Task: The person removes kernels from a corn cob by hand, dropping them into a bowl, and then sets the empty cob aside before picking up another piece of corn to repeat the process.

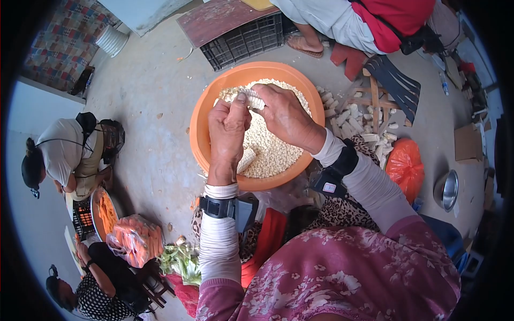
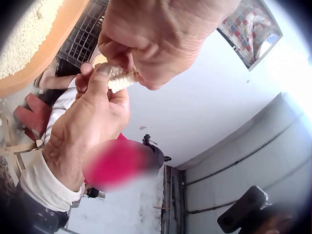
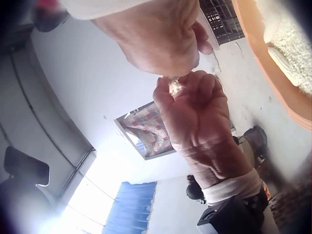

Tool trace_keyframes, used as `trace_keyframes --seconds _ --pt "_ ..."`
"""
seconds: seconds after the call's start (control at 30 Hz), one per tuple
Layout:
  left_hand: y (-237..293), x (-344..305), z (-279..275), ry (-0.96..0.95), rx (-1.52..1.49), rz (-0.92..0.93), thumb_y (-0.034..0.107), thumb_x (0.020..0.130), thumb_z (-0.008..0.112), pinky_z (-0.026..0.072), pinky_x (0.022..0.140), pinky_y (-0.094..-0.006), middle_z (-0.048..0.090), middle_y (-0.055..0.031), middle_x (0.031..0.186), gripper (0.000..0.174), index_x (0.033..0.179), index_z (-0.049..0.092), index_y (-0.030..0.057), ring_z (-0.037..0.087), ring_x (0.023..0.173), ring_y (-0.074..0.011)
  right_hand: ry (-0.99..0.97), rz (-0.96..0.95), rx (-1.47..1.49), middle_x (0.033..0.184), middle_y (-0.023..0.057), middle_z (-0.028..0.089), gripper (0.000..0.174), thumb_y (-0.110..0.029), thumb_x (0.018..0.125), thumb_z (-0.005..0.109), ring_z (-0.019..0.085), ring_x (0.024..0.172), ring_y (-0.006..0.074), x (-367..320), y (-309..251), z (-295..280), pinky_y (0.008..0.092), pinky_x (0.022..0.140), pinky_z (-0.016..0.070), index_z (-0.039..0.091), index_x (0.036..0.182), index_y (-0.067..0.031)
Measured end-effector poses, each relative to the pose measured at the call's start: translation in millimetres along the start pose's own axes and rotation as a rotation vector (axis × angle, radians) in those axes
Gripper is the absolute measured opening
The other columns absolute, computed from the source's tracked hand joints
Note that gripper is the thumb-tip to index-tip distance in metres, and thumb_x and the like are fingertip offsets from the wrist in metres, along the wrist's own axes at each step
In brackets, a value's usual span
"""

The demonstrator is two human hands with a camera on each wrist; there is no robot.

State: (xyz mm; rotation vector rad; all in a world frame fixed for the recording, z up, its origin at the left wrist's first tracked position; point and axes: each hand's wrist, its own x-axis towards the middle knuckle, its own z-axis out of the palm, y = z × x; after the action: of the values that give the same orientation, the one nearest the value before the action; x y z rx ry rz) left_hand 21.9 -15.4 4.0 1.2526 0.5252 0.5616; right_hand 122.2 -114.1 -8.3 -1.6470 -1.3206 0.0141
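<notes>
Hands (image 1: 230,125) together on corn cob (image 1: 256,101)

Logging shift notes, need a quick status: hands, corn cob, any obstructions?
Left hand and right hand both grip corn cob, over orange basin. Another cob lies on kernels inside. Nothing visibly blocking.

- Above the far half of the orange basin (image 1: 199,128), the left hand (image 1: 229,120) and right hand (image 1: 286,109) meet at a corn cob (image 1: 256,100), blocking that space.
- Between the forearms, a gap opens over the kernels (image 1: 273,152) to the basin's near edge; a second cob (image 1: 248,159) lies beside the left wrist.
- Left edge: a broad stretch of floor (image 1: 152,107) gives passage.
- Far edge: a black crate (image 1: 243,40) stands near.
- Right edge: bare cobs (image 1: 350,122) and a strapped seat (image 1: 396,80) crowd the way.
</notes>
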Motion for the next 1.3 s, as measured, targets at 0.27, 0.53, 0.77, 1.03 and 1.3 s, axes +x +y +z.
trace_keyframes --seconds 0.27,0.53,0.77,1.03,1.3 --pt "1 0 5 0.015 -0.032 -0.004 0.026 0.091 0.059 0.0272 0.045 -0.0199 0.043 0.0048 0.059 0.024 0.076 0.054 0.0080 0.035 0.049 -0.0044 -0.039 0.112 -0.034 0.093 0.0227 0.059 0.034 0.006 0.072 0.058 0.057 0.090 0.0406 -2 -2 3 0.0437 0.074 0.0464 0.049 0.105 0.0041" --pt "-2 1 3 0.014 0.048 0.011 0.027 0.091 0.059 0.0254 0.043 -0.0205 0.042 0.0053 0.057 0.025 0.075 0.053 0.0078 0.033 0.047 -0.0042 -0.062 0.080 -0.017 0.086 0.0234 0.056 0.025 0.009 0.072 0.054 0.057 0.084 0.0419 0 -2 -1 0.0468 0.071 0.0455 0.048 0.097 0.0050" --pt "-3 1 -1 -0.054 0.062 0.004 0.024 0.092 0.056 0.0260 0.044 -0.0206 0.042 0.0047 0.060 0.024 0.076 0.052 0.0072 0.034 0.049 -0.0042 -0.059 0.073 0.005 0.084 0.0243 0.056 0.025 0.008 0.072 0.055 0.056 0.083 0.0433 2 3 -4 0.0478 0.071 0.0443 0.048 0.095 0.0048" --pt "0 1 2 -0.084 -0.172 -0.053 0.011 0.091 0.055 0.0364 0.052 -0.0170 0.050 0.0021 0.067 0.011 0.085 0.057 0.0024 0.043 0.058 -0.0046 -0.044 0.128 0.040 0.086 0.0244 0.058 0.024 0.007 0.071 0.058 0.057 0.086 0.0429 5 1 -10 0.0474 0.071 0.0444 0.050 0.094 0.0048" --pt "1 1 1 -0.090 -0.145 -0.094 0.010 0.089 0.053 0.0346 0.052 -0.0191 0.053 0.0005 0.069 0.008 0.085 0.055 0.0029 0.044 0.058 -0.0054 -0.054 0.176 0.018 0.079 0.0250 0.057 0.020 0.005 0.071 0.057 0.057 0.080 0.0434 5 2 -9 0.0479 0.068 0.0445 0.048 0.089 0.0049"
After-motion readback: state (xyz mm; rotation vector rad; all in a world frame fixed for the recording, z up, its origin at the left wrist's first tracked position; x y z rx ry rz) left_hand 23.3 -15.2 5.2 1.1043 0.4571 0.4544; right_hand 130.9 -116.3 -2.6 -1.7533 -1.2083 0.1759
